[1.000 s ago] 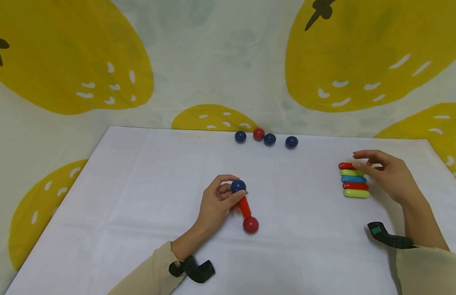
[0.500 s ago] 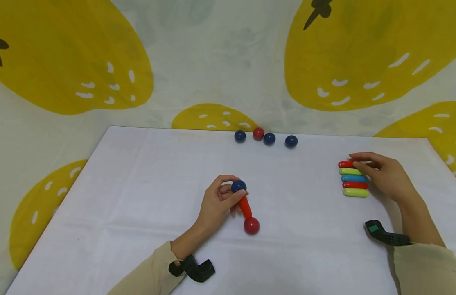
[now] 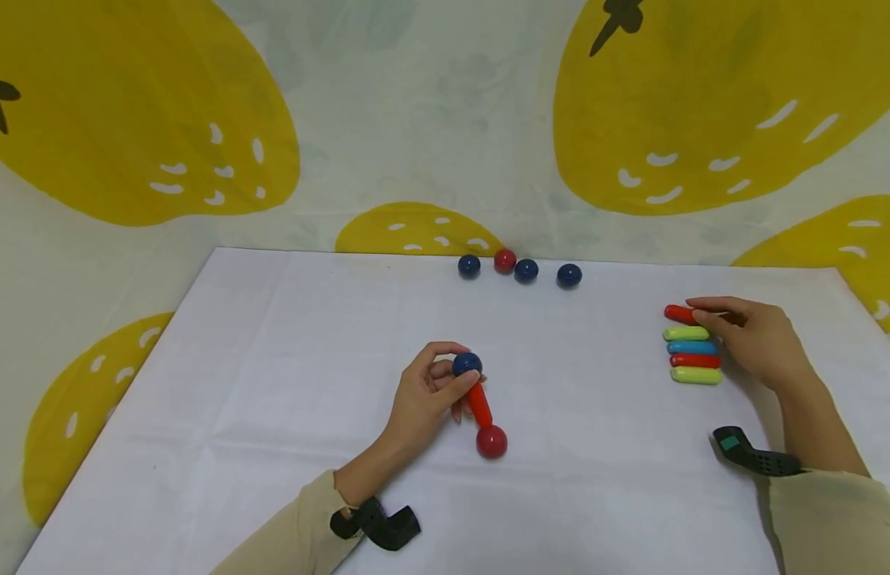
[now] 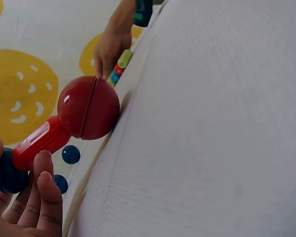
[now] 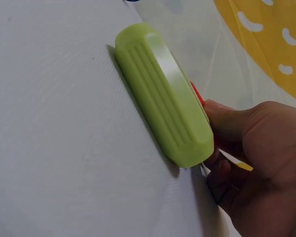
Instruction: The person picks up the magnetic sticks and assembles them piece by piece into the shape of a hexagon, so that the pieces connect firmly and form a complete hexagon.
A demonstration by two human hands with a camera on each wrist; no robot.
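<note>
My left hand [image 3: 423,399] grips a dark blue ball [image 3: 466,365] between thumb and fingers. A red rod [image 3: 479,405] joins that ball to a red ball [image 3: 491,442], which hangs at the near end; a seam crosses this ball in the left wrist view. At the right, my right hand [image 3: 761,339] pinches another red rod [image 3: 679,314], the farthest of a stack of rods. Nearer lie a green rod [image 3: 685,333], a blue rod [image 3: 693,348], a second red rod [image 3: 695,361] and another green rod [image 5: 163,94], which hides most of the pinched rod in the right wrist view.
Along the far edge of the white table [image 3: 330,335] sit a red ball [image 3: 505,260] and three dark blue balls, one of them [image 3: 570,276] set apart to the right. A cloth with yellow fruit prints [image 3: 416,120] hangs right behind that edge.
The farthest red rod has shifted away from the green one and turned slightly in my right hand, which moved a little left. My left hand holds its ball and rod nearly still.
</note>
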